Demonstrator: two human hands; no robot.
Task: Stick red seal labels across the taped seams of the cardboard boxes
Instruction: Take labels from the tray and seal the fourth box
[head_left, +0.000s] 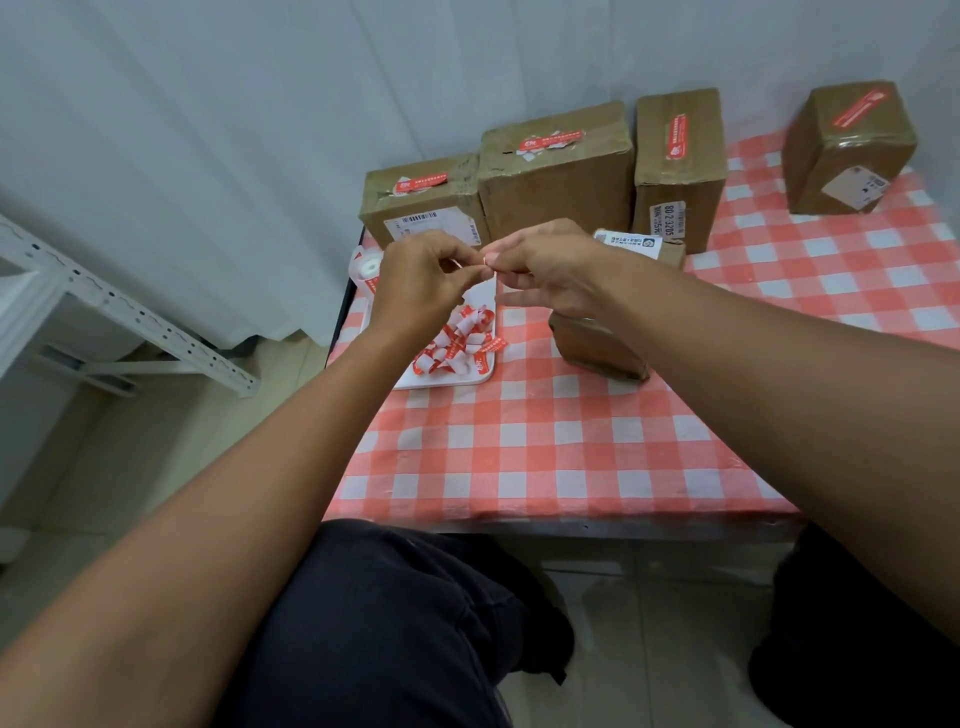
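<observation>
Grey-white curtain behind, red/white checked cloth over the worktop (545, 457), pale metal rack (130, 317) off to the left on the floor.

Four cardboard boxes at the back, each w/ a red seal already across the top seam: low box (421, 208), big box (556, 176), tall box (678, 161), and one set apart at far right (852, 145). A fifth, the near box (597, 348), stands just under the right hand; no seal visible on it, though its top is mostly hidden by the hand.

White tray (447, 382) holds a heap of curled red/white strips (462, 343), prob. spent backings or loose labels, can't tell which. Label roll (366, 270) sits just behind the tray, by the worktop's left edge.

Left hand (421, 280) and right hand (550, 270) are raised together above the tray, fingertips nearly touching, both pinching a small label (485, 260) between them. It's mostly hidden and only a sliver shows.

Step, as I read it: peeling a seal off its backing, pre-application.

Next move needs the backing off w/o the adhesive folding on itself, backing dropped in the tray, then the seal carried to the near box, laid crosswise over the tape seam and pressed flat.
</observation>
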